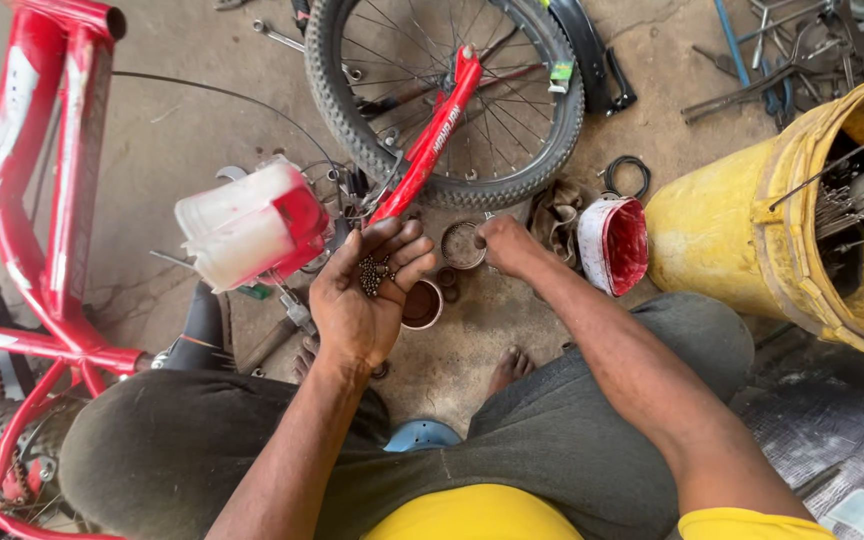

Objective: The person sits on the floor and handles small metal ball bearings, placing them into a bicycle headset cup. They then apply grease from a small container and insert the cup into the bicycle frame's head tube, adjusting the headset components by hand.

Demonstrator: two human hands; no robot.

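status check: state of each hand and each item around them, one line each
left hand: open, palm up, cupping small steel balls
right hand: fingertips pinched at ring-shaped part on ground
small cup: upright, dark grease inside
red tub: tipped on side, open
yellow bucket: open, rods inside
wheel: lying flat

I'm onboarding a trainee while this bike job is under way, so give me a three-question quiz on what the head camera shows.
1. True or false: the left hand lies palm up with small dark bearing balls in it.
2. What is the right hand touching? A) the yellow bucket B) the small round metal ring part C) the wheel
3. What colour is the fork lying across the wheel?

Key: 1 true; 2 B; 3 red.
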